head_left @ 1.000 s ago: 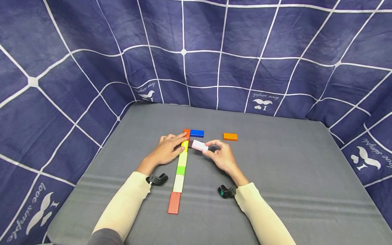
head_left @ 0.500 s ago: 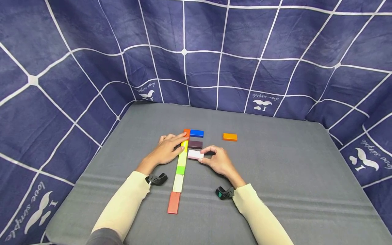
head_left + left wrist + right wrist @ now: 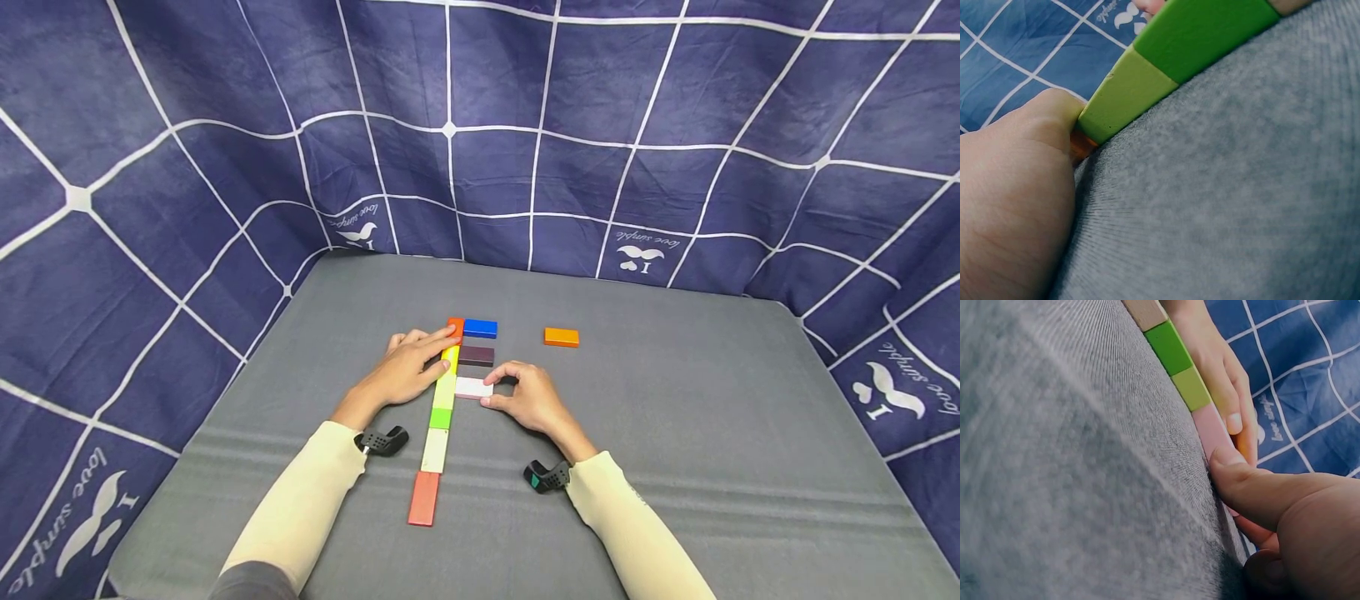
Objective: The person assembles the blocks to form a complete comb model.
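My right hand pinches a pale pink block by its right end, thumb and index finger on opposite sides. The block lies flat, its left end at the row of coloured blocks; the right wrist view shows the thumb against its pink side. My left hand rests along the far part of the row, fingers stretched over the red-orange block and thumb at the yellow block. Nearer lie yellow-green, green, cream and red blocks, end to end.
A blue block and a dark purple-brown block stick out rightward from the row. An orange block lies apart at the right. Behind the grey cloth-covered table hangs a blue gridded curtain.
My right hand has brought the pink block down and towards me, from above the dark block to the table on its near side. The left hand has stayed put.
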`<state>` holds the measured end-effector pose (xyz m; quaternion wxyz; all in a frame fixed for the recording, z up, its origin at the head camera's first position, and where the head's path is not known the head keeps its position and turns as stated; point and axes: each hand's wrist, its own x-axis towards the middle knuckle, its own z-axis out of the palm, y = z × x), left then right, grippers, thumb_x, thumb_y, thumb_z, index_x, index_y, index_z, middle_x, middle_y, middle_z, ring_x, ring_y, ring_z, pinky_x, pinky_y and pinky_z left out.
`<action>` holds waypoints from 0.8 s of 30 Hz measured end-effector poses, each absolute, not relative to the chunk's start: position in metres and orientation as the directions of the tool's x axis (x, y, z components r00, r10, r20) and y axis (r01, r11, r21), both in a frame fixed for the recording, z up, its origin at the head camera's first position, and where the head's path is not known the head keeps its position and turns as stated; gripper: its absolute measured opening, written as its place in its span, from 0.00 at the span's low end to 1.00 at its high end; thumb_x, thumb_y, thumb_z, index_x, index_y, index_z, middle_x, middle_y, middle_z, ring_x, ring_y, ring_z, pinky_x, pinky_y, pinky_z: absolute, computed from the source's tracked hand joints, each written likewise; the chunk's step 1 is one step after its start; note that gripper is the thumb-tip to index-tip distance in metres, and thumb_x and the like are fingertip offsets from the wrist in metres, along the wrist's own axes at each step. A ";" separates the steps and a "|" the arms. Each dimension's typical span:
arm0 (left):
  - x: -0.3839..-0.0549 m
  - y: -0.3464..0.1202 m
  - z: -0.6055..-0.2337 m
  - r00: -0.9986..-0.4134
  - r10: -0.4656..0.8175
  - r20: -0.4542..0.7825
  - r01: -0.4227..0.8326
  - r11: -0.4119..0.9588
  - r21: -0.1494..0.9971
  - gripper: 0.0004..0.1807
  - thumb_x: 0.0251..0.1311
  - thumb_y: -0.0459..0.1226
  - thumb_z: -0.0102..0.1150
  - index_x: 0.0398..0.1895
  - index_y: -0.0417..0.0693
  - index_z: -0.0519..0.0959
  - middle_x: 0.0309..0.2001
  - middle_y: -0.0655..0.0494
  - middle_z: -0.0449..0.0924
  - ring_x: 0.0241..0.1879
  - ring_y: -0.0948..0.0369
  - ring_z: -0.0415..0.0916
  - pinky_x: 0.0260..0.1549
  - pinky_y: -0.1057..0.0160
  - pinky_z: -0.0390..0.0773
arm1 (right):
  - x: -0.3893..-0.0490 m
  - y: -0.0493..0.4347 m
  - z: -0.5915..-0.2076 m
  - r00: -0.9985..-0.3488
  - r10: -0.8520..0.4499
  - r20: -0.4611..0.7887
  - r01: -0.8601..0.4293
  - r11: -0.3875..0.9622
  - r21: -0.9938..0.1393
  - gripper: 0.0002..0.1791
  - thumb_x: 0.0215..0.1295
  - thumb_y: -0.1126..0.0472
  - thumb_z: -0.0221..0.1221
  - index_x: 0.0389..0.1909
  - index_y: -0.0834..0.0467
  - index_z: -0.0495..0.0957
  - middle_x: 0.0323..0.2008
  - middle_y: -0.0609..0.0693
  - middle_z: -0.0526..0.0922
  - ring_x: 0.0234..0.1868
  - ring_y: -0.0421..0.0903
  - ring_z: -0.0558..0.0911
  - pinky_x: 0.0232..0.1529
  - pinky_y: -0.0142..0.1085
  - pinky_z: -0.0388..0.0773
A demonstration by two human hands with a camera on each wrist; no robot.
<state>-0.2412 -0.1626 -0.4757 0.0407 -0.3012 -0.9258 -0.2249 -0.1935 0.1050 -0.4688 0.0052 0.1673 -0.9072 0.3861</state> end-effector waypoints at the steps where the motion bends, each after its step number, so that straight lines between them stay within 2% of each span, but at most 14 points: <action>1: -0.242 -0.163 -0.475 -0.816 0.539 0.209 0.575 0.719 0.391 0.27 0.74 0.52 0.47 0.75 0.67 0.65 0.78 0.67 0.57 0.61 0.62 0.67 0.54 0.51 0.56 | -0.194 0.105 -0.469 -0.943 -0.303 0.140 -0.311 0.646 -0.697 0.13 0.48 0.51 0.78 0.35 0.42 0.86 0.39 0.40 0.87 0.18 0.37 0.68 0.26 0.32 0.66; 9: -0.243 -0.161 -0.473 -0.817 0.535 0.215 0.575 0.725 0.380 0.27 0.74 0.52 0.47 0.75 0.67 0.65 0.78 0.67 0.57 0.60 0.62 0.67 0.54 0.51 0.56 | -0.194 0.105 -0.465 -0.936 -0.322 0.145 -0.331 0.657 -0.677 0.14 0.49 0.52 0.78 0.36 0.42 0.84 0.44 0.41 0.86 0.19 0.38 0.67 0.33 0.33 0.67; 14: -0.242 -0.160 -0.472 -0.812 0.538 0.227 0.582 0.718 0.382 0.27 0.74 0.52 0.48 0.75 0.66 0.66 0.78 0.65 0.58 0.60 0.61 0.68 0.54 0.50 0.56 | -0.196 0.109 -0.465 -0.924 -0.343 0.167 -0.357 0.623 -0.696 0.16 0.47 0.52 0.79 0.36 0.42 0.85 0.44 0.42 0.84 0.23 0.40 0.69 0.32 0.32 0.68; 18: -0.241 -0.160 -0.475 -0.805 0.544 0.239 0.593 0.710 0.380 0.27 0.74 0.52 0.48 0.74 0.64 0.67 0.78 0.63 0.59 0.61 0.60 0.68 0.54 0.49 0.56 | -0.196 0.111 -0.466 -0.916 -0.359 0.179 -0.369 0.577 -0.728 0.17 0.46 0.51 0.79 0.38 0.43 0.86 0.43 0.44 0.81 0.30 0.42 0.73 0.31 0.31 0.69; 24: -0.240 -0.161 -0.476 -0.811 0.539 0.227 0.583 0.720 0.376 0.27 0.74 0.54 0.47 0.74 0.66 0.67 0.78 0.65 0.58 0.61 0.61 0.68 0.54 0.50 0.56 | -0.196 0.113 -0.462 -0.911 -0.381 0.157 -0.356 0.535 -0.766 0.16 0.54 0.49 0.75 0.43 0.45 0.85 0.43 0.46 0.80 0.43 0.41 0.74 0.31 0.29 0.68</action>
